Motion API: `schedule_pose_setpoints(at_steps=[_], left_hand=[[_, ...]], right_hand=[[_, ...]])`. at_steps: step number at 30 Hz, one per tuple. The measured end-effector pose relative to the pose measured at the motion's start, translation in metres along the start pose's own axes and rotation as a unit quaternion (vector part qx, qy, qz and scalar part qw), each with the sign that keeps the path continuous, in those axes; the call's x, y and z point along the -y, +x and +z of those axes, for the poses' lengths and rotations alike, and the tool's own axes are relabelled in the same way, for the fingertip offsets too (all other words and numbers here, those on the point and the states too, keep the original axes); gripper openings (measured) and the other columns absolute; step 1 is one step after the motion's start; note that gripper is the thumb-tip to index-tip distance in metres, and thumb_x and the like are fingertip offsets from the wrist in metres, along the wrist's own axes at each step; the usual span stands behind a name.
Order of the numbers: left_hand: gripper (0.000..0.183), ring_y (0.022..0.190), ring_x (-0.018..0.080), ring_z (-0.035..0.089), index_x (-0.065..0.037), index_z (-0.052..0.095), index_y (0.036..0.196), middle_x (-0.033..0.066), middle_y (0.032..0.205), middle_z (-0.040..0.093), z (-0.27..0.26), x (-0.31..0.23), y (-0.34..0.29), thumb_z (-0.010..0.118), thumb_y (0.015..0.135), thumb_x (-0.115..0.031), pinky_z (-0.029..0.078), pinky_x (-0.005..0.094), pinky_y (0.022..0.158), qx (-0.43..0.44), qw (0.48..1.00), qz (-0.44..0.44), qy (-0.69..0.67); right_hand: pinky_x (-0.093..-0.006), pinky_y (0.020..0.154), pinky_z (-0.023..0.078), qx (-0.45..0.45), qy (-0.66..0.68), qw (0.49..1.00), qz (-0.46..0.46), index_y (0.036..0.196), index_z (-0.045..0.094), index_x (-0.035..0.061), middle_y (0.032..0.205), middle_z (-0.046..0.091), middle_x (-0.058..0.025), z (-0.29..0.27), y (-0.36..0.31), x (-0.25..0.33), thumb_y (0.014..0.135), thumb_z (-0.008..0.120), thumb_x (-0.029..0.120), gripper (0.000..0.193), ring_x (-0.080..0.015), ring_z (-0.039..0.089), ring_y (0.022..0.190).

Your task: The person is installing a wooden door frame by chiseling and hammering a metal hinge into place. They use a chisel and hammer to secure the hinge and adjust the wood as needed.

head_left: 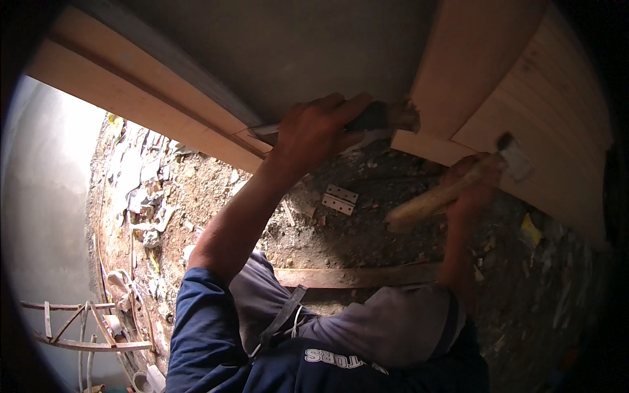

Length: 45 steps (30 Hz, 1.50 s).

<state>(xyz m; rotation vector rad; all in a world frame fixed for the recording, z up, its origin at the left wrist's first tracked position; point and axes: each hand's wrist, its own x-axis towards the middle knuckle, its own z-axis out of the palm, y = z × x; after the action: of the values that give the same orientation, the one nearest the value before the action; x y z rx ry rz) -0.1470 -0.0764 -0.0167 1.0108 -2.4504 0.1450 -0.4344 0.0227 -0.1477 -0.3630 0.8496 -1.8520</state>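
Note:
My left hand [313, 131] is wrapped round a chisel [371, 118] with a dark grip and a wooden butt end. Its metal blade shows left of the fist and meets the edge of the wooden frame [154, 111]. A hammer [432, 196] with a pale wooden handle is in my right hand [468, 183], closed around it near the head. The hammer head is blurred and stands right of the chisel's butt end, apart from it, in front of a wooden door panel [537, 111].
A metal hinge plate [339, 199] with holes lies on the dirt floor [216, 190] below my hands. A wooden strip [360, 276] crosses the ground near my legs. Paper scraps and debris lie at left, beside a grey wall [49, 216] and a wooden rack [92, 327].

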Motion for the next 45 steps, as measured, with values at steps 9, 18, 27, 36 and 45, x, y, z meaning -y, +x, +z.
schedule_pose_setpoints(at_steps=[9, 18, 27, 36, 45], left_hand=[[0.063, 0.078, 0.0239, 0.07, -0.021, 0.062, 0.128, 0.007, 0.093, 0.068, -0.003, 0.005, -0.004, 0.083, 0.069, -0.021, 0.059, 0.0366, 0.066, 0.008, 1.0, -0.026, -0.002], [0.062, 0.081, 0.0249, 0.07, -0.021, 0.062, 0.128, 0.0071, 0.095, 0.068, -0.006, 0.009, -0.009, 0.082, 0.069, -0.021, 0.058, 0.0402, 0.071, 0.02, 0.999, -0.047, -0.006], [0.06, 0.079, 0.0267, 0.07, -0.021, 0.063, 0.126, 0.0078, 0.093, 0.068, -0.006, 0.01, -0.009, 0.082, 0.069, -0.024, 0.059, 0.0384, 0.068, 0.016, 0.999, -0.041, 0.007], [0.061, 0.082, 0.0261, 0.07, -0.023, 0.062, 0.127, 0.0078, 0.095, 0.068, -0.002, 0.017, -0.015, 0.082, 0.069, -0.022, 0.059, 0.0382, 0.069, 0.017, 0.999, -0.05, -0.001], [0.053, 0.078, 0.0241, 0.07, -0.024, 0.063, 0.126, 0.007, 0.093, 0.069, -0.005, 0.012, -0.008, 0.079, 0.075, -0.024, 0.058, 0.0371, 0.066, 0.004, 0.999, -0.038, -0.001]], right_hand=[[-0.0368, 0.069, 0.049, 0.087, -0.231, 0.96, 0.131, 0.115, 0.053, 0.0072, 0.092, 0.057, -0.0075, 0.055, -0.008, 0.005, 0.104, 0.038, 0.046, 0.043, -0.0188, 0.058, 0.08], [-0.0371, 0.066, 0.059, 0.174, -0.482, 0.849, 0.131, 0.12, 0.049, 0.0047, 0.102, 0.063, -0.0129, 0.076, -0.013, -0.003, 0.106, 0.036, 0.032, 0.034, -0.0255, 0.065, 0.073], [-0.0509, 0.087, 0.048, 0.226, -0.483, 0.846, -0.015, 0.123, 0.051, 0.0017, 0.109, 0.061, -0.0117, 0.032, -0.001, -0.04, 0.104, 0.044, 0.034, 0.038, -0.0268, 0.059, 0.099], [-0.0377, 0.058, 0.051, 0.133, -0.41, 0.9, 0.055, 0.095, 0.054, 0.0071, 0.082, 0.058, -0.0028, 0.104, -0.031, -0.026, 0.101, 0.049, 0.047, 0.04, -0.0147, 0.061, 0.067], [-0.0352, 0.046, 0.048, 0.195, -0.303, 0.932, 0.044, 0.095, 0.051, 0.0059, 0.063, 0.056, -0.0063, 0.089, -0.03, -0.013, 0.102, 0.051, 0.034, 0.029, -0.0183, 0.053, 0.047]])
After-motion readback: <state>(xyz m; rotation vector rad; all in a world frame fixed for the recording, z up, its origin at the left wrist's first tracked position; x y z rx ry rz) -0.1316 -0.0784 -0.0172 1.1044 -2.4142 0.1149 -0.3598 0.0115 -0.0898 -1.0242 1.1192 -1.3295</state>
